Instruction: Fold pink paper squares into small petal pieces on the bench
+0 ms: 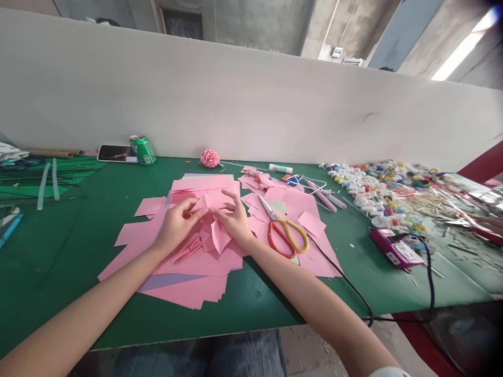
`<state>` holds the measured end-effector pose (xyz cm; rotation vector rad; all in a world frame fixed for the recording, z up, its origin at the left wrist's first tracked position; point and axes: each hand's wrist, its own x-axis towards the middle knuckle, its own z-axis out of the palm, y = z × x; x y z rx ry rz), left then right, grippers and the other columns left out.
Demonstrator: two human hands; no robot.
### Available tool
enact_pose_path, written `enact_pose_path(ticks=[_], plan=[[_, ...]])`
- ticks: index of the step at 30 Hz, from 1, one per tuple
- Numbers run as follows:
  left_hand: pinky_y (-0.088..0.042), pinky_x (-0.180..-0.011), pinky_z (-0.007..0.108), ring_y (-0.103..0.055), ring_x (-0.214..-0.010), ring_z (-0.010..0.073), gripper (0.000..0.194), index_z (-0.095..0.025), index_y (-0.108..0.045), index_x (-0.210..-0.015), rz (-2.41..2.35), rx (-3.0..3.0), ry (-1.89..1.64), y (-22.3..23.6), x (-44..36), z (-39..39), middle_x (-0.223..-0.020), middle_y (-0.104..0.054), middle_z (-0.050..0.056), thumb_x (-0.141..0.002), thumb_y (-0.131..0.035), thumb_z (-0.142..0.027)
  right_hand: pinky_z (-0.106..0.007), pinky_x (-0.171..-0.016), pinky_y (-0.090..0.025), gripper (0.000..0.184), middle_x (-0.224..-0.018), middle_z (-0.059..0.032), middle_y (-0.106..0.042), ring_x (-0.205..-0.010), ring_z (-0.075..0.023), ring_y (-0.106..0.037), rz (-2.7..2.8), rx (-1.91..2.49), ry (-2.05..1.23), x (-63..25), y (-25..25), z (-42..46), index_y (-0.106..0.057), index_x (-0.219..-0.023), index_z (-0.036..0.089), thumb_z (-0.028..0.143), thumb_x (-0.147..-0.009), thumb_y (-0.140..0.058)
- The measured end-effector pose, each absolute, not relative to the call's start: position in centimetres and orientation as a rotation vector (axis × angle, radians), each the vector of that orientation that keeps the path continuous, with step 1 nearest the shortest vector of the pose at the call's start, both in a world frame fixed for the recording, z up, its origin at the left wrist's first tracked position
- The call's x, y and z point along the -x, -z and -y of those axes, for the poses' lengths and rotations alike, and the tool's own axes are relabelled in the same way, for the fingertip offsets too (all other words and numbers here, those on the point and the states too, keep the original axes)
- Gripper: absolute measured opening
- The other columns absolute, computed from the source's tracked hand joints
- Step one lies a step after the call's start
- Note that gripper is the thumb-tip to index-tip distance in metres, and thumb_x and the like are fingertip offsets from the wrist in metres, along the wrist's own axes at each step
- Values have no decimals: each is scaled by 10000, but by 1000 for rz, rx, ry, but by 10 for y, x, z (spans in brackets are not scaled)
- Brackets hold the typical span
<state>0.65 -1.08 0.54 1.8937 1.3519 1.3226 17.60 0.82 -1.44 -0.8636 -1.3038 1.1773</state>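
Between my hands is a small creased square of pink paper (212,201), lifted above a pile of pink sheets (188,290). My left hand (178,222) pinches its left side between thumb and fingers. On the right side, the thumb of my right hand (236,217) presses the paper, with the index finger raised and curved. A folded pink paper piece (220,236) stands just below my fingers, and narrow folded pink strips (190,248) lie near my left wrist. Scissors (277,222) with one red and one yellow handle rest right of my right hand, blades slightly apart.
Behind the pile sit a pink paper flower ball (209,158), a green can (142,150), a phone (117,153) and a glue stick (280,168). At right are a purple power strip (396,248) with a black cable and a heap of small plastic parts (365,193). A white partition (251,99) borders the table.
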Motion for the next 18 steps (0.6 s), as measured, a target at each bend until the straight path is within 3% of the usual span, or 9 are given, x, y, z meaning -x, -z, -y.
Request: enact_pose_path(ticks=[3, 8, 18], plan=[[-490, -644, 259, -579, -671, 149, 291, -184, -600, -901, -1306, -1768, -1372, -7, -9, 11, -802, -600, 3, -828, -639, -464, -254, -673, -510, 513, -826, -21, -694, -777, -162, -680, 1196, 855, -1310, -177, 11, -10, -562, -1107, 210, 417, -688, -774], [-520, -725, 291, -632, -836, 204, 367, -190, -609, -1006, -1320, -1718, -1393, -7, -10, 13, -941, -659, 42, -792, -681, -478, -256, -676, -477, 333, -770, -34, -687, -735, -158, -651, 1339, 880, -1286, -177, 9, -13, -667, -751, 159, 482, -705, -734], [-526, -807, 358, -672, -951, 263, 552, -205, -579, -1172, -1389, -1651, -1359, -2, -7, 9, -1080, -688, 102, -741, -715, -522, -250, -706, -467, 388, -752, -23, -664, -737, -148, -603, 1419, 946, -1140, -178, 6, -10, -693, -724, 166, 549, -762, -646]])
